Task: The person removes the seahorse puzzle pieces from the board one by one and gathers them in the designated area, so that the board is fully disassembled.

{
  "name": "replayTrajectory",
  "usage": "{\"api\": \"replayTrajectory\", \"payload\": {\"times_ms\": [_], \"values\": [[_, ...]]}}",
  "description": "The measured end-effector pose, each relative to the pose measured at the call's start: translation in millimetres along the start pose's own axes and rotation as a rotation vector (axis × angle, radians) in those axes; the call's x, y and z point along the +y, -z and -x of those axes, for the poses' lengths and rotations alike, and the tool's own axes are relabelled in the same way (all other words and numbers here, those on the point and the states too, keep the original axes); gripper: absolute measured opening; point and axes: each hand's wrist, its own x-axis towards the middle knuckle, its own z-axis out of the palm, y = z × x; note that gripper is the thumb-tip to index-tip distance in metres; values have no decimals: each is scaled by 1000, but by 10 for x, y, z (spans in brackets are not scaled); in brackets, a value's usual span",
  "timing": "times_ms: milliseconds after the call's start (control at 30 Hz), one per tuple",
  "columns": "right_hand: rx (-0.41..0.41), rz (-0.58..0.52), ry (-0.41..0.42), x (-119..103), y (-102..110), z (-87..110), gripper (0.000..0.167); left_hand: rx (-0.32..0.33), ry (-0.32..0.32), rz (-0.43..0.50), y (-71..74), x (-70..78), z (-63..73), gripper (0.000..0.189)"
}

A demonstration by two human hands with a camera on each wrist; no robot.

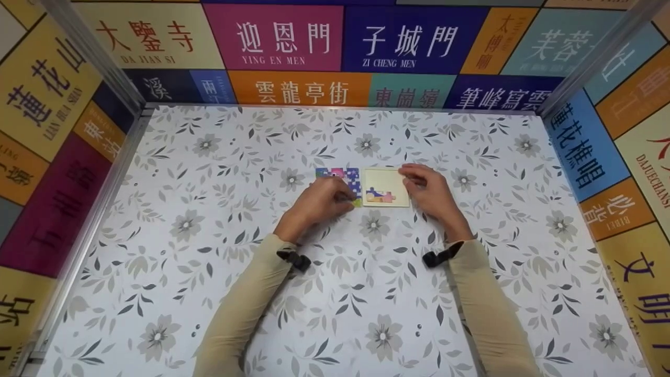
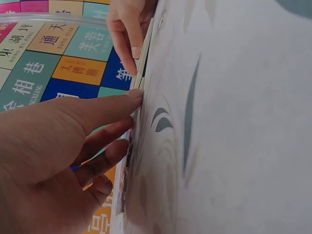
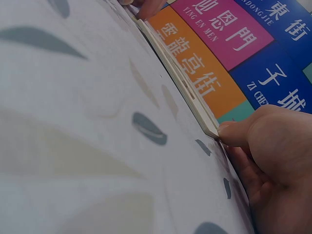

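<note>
A shallow cream puzzle tray lies flat at the middle of the table. Joined jigsaw pieces sit along its lower left part. Against the tray's left side lies a colourful square panel with a purple-and-white pattern and a pink figure, partly hidden by my left hand. The left fingers are bent loosely over the panel, and the thumb tip touches near where panel and tray meet; no piece shows between them. My right hand holds the tray's right edge, thumb at the near corner and fingers farther up.
White floral cloth covers the table around both squares. Upright panels with coloured blocks and Chinese lettering stand along the back and both sides. Each wrist wears a black strap with a small device.
</note>
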Motion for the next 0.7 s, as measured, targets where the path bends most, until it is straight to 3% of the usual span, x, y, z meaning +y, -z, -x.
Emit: {"api": "replayTrajectory", "payload": {"times_ms": [333,533,700], "values": [[2,-16,-3,15,-15,-19,31,14,-16,-4,2,21,-11,18],[0,-10,-4,-4,-9,-12,31,41,-95,-27,-68,121,-116,18],[8,-2,4,-16,-3,-8,31,27,-151,10,-195,236,-262,20]]}}
